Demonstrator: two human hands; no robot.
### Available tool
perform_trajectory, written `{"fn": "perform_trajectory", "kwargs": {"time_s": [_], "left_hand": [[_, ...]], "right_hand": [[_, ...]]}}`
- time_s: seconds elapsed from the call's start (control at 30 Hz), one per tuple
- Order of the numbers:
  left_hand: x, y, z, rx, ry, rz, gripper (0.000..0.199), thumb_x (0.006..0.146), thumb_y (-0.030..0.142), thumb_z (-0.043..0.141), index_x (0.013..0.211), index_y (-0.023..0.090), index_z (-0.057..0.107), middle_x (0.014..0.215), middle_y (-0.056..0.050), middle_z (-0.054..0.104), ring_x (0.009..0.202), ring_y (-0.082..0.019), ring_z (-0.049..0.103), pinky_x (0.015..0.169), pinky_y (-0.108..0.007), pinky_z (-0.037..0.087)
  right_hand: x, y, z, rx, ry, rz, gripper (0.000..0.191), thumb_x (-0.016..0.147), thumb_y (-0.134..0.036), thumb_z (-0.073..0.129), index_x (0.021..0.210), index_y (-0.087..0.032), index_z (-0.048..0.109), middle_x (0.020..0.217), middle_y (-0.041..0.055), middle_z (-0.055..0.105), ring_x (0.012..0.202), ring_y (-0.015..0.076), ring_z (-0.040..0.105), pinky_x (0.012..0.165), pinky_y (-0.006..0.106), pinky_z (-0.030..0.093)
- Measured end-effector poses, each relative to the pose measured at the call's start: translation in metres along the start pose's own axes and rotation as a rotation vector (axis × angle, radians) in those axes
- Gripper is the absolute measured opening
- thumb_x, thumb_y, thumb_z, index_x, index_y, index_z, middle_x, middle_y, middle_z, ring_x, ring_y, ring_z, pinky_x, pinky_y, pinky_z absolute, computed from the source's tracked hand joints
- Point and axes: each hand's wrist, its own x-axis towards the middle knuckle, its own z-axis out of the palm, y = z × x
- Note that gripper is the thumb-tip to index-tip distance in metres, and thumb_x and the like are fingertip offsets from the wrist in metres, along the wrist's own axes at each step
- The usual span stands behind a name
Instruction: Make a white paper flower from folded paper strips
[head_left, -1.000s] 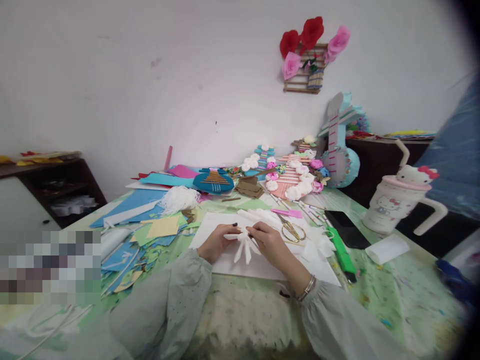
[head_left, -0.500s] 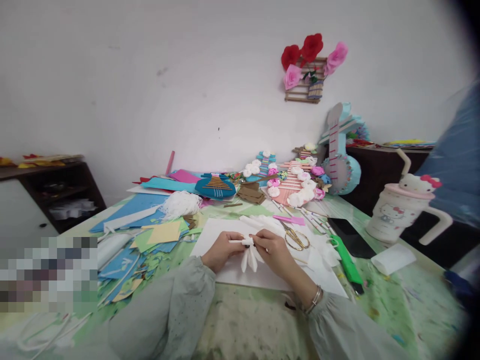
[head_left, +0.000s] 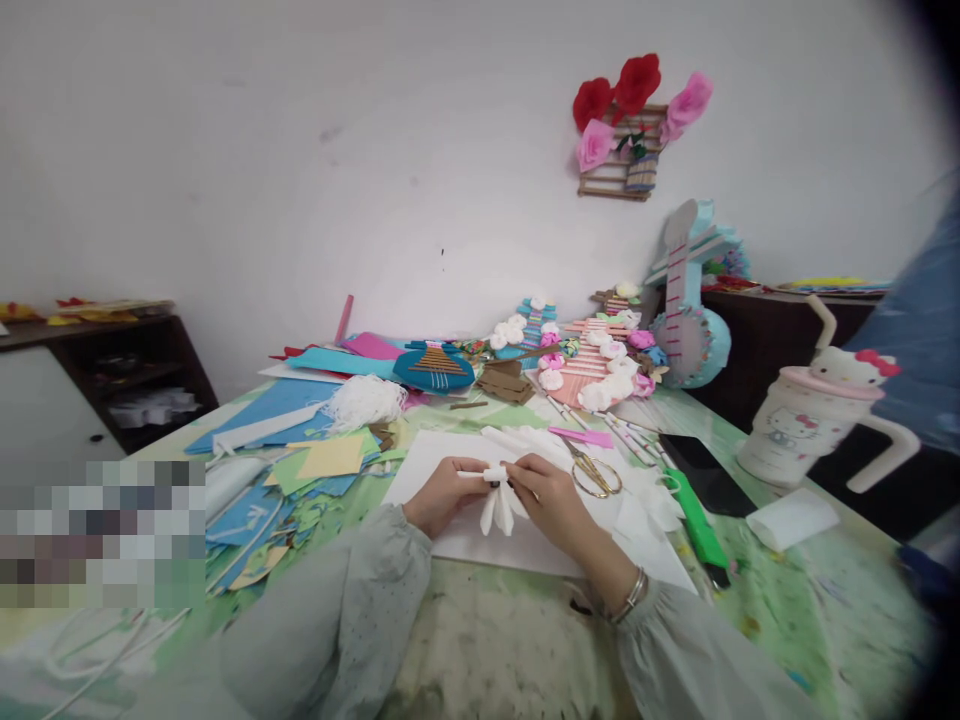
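Between my two hands is a white paper flower (head_left: 498,510), its petals hanging down toward me above a white sheet (head_left: 469,545). My left hand (head_left: 448,492) is closed, pinching the flower's rolled white end from the left. From the right, my right hand (head_left: 546,492) pinches the same flower near its gathered top. The fingertips hide part of the gathered spot. Just right of my right hand lie gold-handled scissors (head_left: 596,474) and a pink strip-like tool (head_left: 581,437). More crumpled white paper (head_left: 651,505) rests on the sheet's right side.
Paper scraps (head_left: 315,520) and a white string bundle (head_left: 367,402) lie at left. A green glue gun-like tool (head_left: 697,525), a black phone (head_left: 705,472), a paper roll (head_left: 793,518) and a lidded cup (head_left: 806,420) stand or lie at right. Decorated crafts (head_left: 600,365) line the wall.
The camera view has shifted slightly. Both hands stay in place with the white paper flower, whose petals now hang a little more spread.
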Motion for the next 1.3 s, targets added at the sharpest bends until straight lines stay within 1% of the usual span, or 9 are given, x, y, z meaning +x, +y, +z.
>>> {"fn": "perform_trajectory", "kwargs": {"time_s": [0.1, 0.43, 0.6, 0.73, 0.87, 0.93, 1.03, 1.2, 1.3], "left_hand": [[0.002, 0.000, -0.001, -0.069, 0.016, 0.028, 0.029, 0.056, 0.019, 0.080, 0.081, 0.010, 0.070, 0.081, -0.007, 0.068, 0.073, -0.016, 0.062, 0.075, -0.029, 0.046], [0.006, -0.001, -0.008, -0.161, 0.095, 0.107, 0.034, 0.055, 0.014, 0.079, 0.085, 0.012, 0.063, 0.075, -0.002, 0.066, 0.067, -0.012, 0.060, 0.066, -0.024, 0.046], [0.006, 0.003, -0.011, -0.162, 0.109, 0.138, 0.036, 0.054, 0.013, 0.079, 0.085, 0.013, 0.059, 0.076, -0.002, 0.064, 0.070, -0.013, 0.061, 0.067, -0.024, 0.047], [0.000, 0.002, -0.005, -0.108, -0.039, 0.033, 0.034, 0.055, 0.014, 0.080, 0.083, 0.011, 0.059, 0.077, -0.004, 0.065, 0.069, -0.014, 0.062, 0.068, -0.027, 0.046], [-0.007, -0.002, 0.007, -0.030, -0.249, -0.063, 0.029, 0.059, 0.018, 0.078, 0.081, 0.011, 0.060, 0.080, -0.006, 0.065, 0.074, -0.015, 0.061, 0.071, -0.026, 0.045], [-0.009, -0.003, 0.012, 0.002, -0.281, -0.058, 0.028, 0.060, 0.019, 0.077, 0.082, 0.011, 0.061, 0.080, -0.006, 0.065, 0.074, -0.015, 0.061, 0.070, -0.025, 0.044], [-0.008, -0.003, 0.013, 0.034, -0.312, -0.035, 0.027, 0.062, 0.020, 0.076, 0.083, 0.012, 0.062, 0.083, -0.006, 0.065, 0.076, -0.015, 0.060, 0.070, -0.024, 0.044], [-0.006, -0.004, 0.008, 0.072, -0.345, -0.077, 0.024, 0.063, 0.023, 0.076, 0.080, 0.013, 0.062, 0.078, -0.003, 0.064, 0.069, -0.013, 0.058, 0.066, -0.023, 0.042], [-0.006, -0.005, 0.009, 0.065, -0.345, -0.071, 0.025, 0.062, 0.023, 0.077, 0.079, 0.012, 0.063, 0.077, -0.003, 0.064, 0.068, -0.013, 0.058, 0.066, -0.023, 0.041]], "right_hand": [[0.001, -0.001, -0.002, 0.025, 0.002, 0.027, 0.028, 0.087, -0.014, 0.047, 0.107, -0.022, 0.066, 0.085, 0.0069, 0.063, 0.074, 0.0145, 0.060, 0.067, 0.025, 0.049], [0.003, 0.002, -0.012, 0.031, -0.107, 0.186, 0.033, 0.083, -0.010, 0.045, 0.109, -0.017, 0.065, 0.078, 0.0055, 0.064, 0.063, 0.0127, 0.059, 0.061, 0.024, 0.046], [0.000, 0.017, -0.030, 0.049, -0.190, 0.410, 0.041, 0.071, -0.002, 0.042, 0.100, -0.016, 0.068, 0.065, 0.0008, 0.066, 0.049, 0.0092, 0.055, 0.057, 0.022, 0.043], [0.002, 0.022, -0.040, 0.065, -0.122, 0.470, 0.028, 0.078, -0.016, 0.046, 0.094, -0.014, 0.069, 0.068, 0.0018, 0.065, 0.049, 0.0090, 0.049, 0.048, 0.020, 0.035], [0.005, 0.008, -0.040, 0.221, -0.153, 0.453, 0.024, 0.075, -0.037, 0.061, 0.080, -0.014, 0.067, 0.053, -0.0037, 0.050, 0.045, 0.0064, 0.033, 0.043, 0.019, 0.023], [0.006, -0.002, -0.039, 0.332, -0.205, 0.442, 0.025, 0.072, -0.039, 0.065, 0.076, -0.014, 0.064, 0.051, -0.0061, 0.043, 0.044, 0.0052, 0.028, 0.042, 0.019, 0.020], [0.007, -0.011, -0.038, 0.493, -0.270, 0.467, 0.027, 0.069, -0.037, 0.068, 0.083, -0.015, 0.061, 0.058, -0.0059, 0.047, 0.043, 0.0037, 0.029, 0.041, 0.018, 0.022], [0.006, -0.013, -0.035, 0.557, -0.236, 0.497, 0.027, 0.067, -0.034, 0.068, 0.084, -0.014, 0.059, 0.078, -0.0009, 0.057, 0.045, 0.0022, 0.037, 0.043, 0.017, 0.028], [0.007, -0.013, -0.033, 0.553, -0.228, 0.509, 0.024, 0.068, -0.033, 0.068, 0.078, -0.014, 0.057, 0.068, -0.0025, 0.054, 0.044, 0.0027, 0.037, 0.042, 0.017, 0.026]]}}
